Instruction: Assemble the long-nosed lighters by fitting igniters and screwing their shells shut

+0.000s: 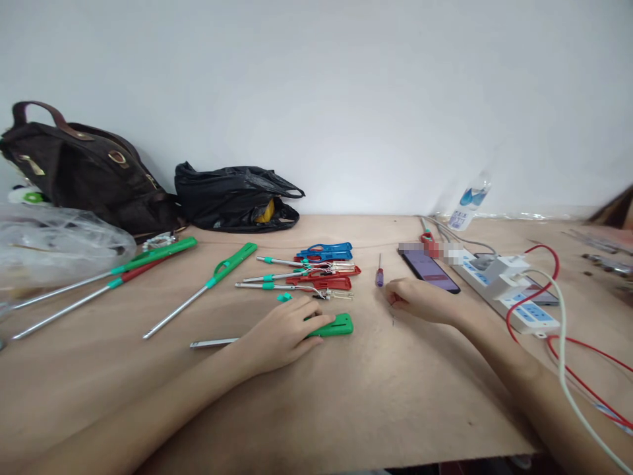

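we look from one head-worn camera, facing forward and down over the desk [395, 402] to the wall [356, 99] beyond. it is near enough that our forearms [182, 399] extend from the lower corners, with our left hand [289, 330] and right hand [418, 300] around mid-view.

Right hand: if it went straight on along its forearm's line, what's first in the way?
Most likely the purple-handled screwdriver, just beyond the fingertips of the right hand, ahead and slightly left. With one view, the exact gap and the hand's height are unclear, so it could pass over.
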The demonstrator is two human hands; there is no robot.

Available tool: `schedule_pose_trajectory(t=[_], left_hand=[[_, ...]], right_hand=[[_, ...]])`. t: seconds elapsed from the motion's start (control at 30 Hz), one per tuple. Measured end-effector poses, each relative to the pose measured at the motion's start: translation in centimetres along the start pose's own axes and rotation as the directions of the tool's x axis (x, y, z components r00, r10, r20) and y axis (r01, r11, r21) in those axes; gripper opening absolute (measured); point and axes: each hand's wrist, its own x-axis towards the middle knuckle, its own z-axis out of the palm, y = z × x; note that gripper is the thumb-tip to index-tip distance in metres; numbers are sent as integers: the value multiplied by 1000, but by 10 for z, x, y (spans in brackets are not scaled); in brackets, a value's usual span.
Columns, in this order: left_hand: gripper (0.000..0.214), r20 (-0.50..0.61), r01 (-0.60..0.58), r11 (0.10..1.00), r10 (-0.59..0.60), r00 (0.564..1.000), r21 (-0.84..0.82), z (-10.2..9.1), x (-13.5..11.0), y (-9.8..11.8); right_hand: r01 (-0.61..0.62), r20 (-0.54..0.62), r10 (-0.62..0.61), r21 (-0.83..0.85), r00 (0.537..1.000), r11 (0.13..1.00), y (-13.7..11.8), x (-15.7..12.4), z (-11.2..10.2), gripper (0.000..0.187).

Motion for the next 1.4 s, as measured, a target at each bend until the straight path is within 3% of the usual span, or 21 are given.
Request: schedule_pose_trajectory(t=[0.67,1.1,1.4], left_hand=[[19,-104,-65,995,57,993,-72,16,3,4],[24,-148,-38,981,67,987,190,37,19,20],[28,-124,-223,857,312,942,464,37,21,20]], right_hand=[[23,3,-23,-145,1000,989,-9,3,4,22],[8,15,-5,-203,1000,979,-12,7,5,17],[25,0,-26,-174,1000,984,-17,10,1,12]])
